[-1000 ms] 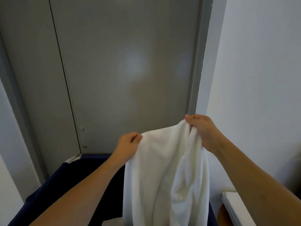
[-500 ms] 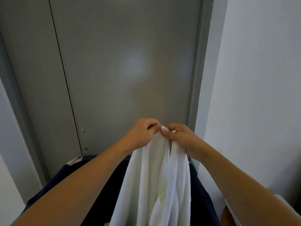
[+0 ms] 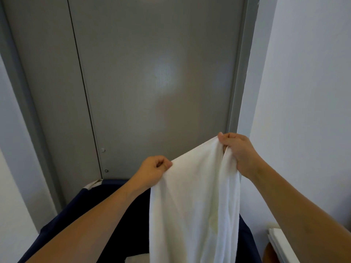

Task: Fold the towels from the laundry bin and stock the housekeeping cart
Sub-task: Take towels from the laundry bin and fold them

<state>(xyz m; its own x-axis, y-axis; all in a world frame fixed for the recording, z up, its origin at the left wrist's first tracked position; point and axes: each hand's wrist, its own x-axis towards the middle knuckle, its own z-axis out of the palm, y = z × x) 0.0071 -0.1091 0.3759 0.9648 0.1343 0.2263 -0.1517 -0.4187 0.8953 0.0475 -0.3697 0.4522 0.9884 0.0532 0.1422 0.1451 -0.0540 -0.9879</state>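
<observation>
Hands spreading apart again after meeting, left hand and right hand both pinching towel top edge, right higher; towel hanging lengthwise over laundry bin.

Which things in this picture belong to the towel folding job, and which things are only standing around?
Part of the job:
- white terry towel, held up by its top edge
- left hand and right hand, both gripping that edge
- dark navy fabric laundry bin below the towel

Just there:
- grey metal door
- white flat stack at lower right; unclear what it is
</observation>
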